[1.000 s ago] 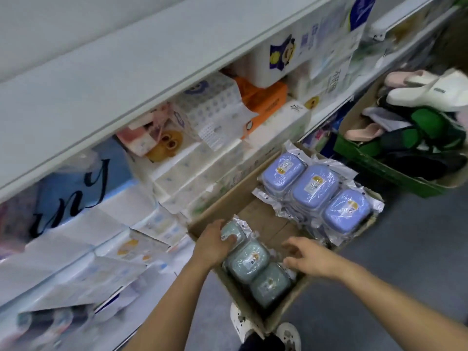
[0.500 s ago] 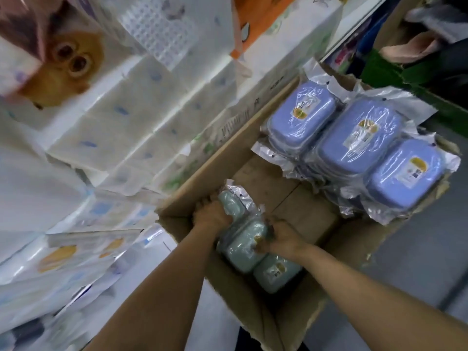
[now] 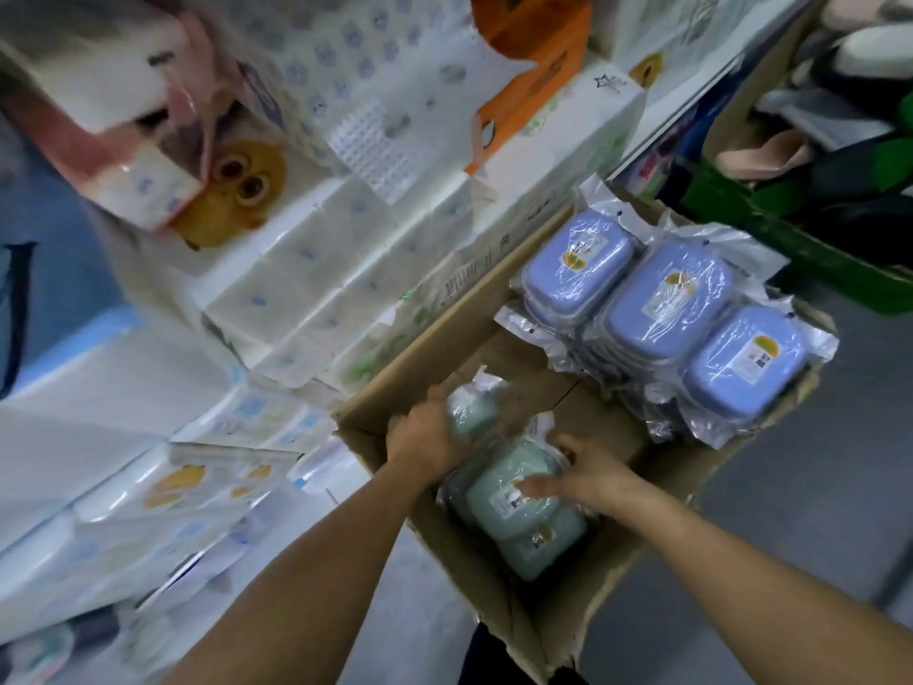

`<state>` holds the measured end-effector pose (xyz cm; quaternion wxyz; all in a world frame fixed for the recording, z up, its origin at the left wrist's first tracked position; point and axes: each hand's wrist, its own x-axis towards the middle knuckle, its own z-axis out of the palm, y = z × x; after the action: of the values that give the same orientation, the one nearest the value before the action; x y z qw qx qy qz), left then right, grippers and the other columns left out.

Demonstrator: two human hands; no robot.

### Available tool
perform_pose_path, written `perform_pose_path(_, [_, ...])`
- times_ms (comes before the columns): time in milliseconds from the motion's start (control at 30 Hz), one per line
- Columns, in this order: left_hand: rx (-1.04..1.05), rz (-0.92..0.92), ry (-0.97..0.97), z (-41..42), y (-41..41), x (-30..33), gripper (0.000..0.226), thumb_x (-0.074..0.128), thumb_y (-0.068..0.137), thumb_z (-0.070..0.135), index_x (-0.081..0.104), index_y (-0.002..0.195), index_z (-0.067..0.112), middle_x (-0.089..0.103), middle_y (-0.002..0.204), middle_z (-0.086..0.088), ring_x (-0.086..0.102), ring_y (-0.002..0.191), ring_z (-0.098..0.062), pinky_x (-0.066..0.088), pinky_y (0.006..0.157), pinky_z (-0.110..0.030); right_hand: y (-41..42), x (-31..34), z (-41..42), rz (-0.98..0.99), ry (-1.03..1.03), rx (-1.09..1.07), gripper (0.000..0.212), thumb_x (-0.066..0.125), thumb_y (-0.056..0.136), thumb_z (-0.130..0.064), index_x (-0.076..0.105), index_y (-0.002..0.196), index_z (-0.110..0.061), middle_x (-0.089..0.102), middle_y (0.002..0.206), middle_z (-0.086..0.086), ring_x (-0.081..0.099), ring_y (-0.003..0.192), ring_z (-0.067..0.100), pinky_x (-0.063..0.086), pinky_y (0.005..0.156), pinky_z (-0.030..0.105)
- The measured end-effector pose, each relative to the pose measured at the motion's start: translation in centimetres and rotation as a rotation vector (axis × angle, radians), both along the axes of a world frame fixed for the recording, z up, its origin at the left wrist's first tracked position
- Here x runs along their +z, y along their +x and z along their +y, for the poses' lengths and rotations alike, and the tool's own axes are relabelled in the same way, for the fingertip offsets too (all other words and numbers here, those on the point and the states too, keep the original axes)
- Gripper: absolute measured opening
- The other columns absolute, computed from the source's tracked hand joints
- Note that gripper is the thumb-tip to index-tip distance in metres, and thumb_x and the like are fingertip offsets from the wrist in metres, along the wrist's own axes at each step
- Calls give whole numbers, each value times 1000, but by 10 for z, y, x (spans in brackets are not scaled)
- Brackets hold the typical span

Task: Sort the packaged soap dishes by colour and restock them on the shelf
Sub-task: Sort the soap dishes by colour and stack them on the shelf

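An open cardboard box (image 3: 494,575) stands on the floor in front of the shelf. Three blue soap dishes (image 3: 664,299) in clear wrap lie stacked at its far end. Green wrapped soap dishes (image 3: 499,491) fill the near end. My left hand (image 3: 425,437) grips the far green soap dish (image 3: 472,412) at the box's left wall. My right hand (image 3: 578,474) lies on the top of the middle green dish, fingers stretched toward its label. The frame is blurred, so the fingers' exact hold is unclear.
Packs of tissue and toilet paper (image 3: 296,269) crowd the shelf to the left, with an orange pack (image 3: 528,56) above. A green crate of slippers (image 3: 810,200) stands at the right. Grey floor (image 3: 815,511) lies right of the box.
The view has closed in on the box. My left hand has stayed on the far green dish while my right hand shifted from the stack's right side onto the middle green dish.
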<state>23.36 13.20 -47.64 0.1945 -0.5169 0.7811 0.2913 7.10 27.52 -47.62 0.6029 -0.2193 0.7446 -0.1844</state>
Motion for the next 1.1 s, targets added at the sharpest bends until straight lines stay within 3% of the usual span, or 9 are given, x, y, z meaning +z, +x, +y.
perform_pose_path(100, [260,245,18,3,11,42,58,75,80,48,44,122,22,62,106,3,60,91,-18,48,80,-32,-16,39,5,-42,-89,-140,54,90,63,-30,64,108,-13,74,94,0,73,80,16,59,68,30])
perform_pose_path(233, [391,521,-86,10,33,106,68,72,78,57,50,132,23,64,118,7,61,99,-14,47,86,-29,-22,95,7,-82,-206,-180,32,83,72,-29,65,96,-17,76,87,1,72,72,13,53,58,22])
perform_pose_path(367, [465,695,-147,26,63,175,83,56,66,74,48,135,29,65,119,9,64,104,-14,52,92,-38,-18,151,8,-176,-311,-162,35,76,77,-32,68,101,-8,76,94,7,73,87,21,58,70,27])
perform_pose_path(467, [587,774,-143,38,89,217,68,66,83,57,40,137,25,63,119,3,64,102,-14,54,90,-38,-11,188,6,-245,-364,-121,58,77,66,-41,68,108,-2,74,102,14,71,94,29,55,81,36])
perform_pose_path(533, [631,798,-180,45,108,244,54,67,89,45,39,129,23,63,112,1,65,93,-12,56,83,-37,-3,212,0,-278,-399,-83,55,74,71,-39,67,111,-1,73,105,15,72,88,26,56,75,34])
perform_pose_path(700, [651,915,-289,59,166,310,42,72,86,42,49,116,24,69,107,5,70,84,-7,54,64,-23,34,280,-25,-313,-501,-20,54,71,76,-37,66,110,4,73,101,19,71,81,26,58,57,31])
perform_pose_path(900, [724,995,-465,66,254,383,39,77,81,39,59,112,23,71,103,4,71,87,-11,59,76,-33,110,355,-56,-218,-652,119,53,67,77,-51,68,105,-6,74,97,13,69,87,32,56,70,38])
perform_pose_path(1000, [765,1014,-521,72,314,408,33,78,81,40,64,108,28,71,100,5,71,85,-9,57,71,-27,166,388,-73,-271,-711,164,52,67,75,-51,69,102,-6,71,86,12,59,59,27,44,46,26])
perform_pose_path(1100, [836,1014,-561,76,385,424,32,78,79,42,68,107,28,73,97,4,72,82,-10,57,66,-26,235,411,-95,-330,-769,177,51,66,74,-49,69,99,-4,66,76,14,54,53,25,44,42,26])
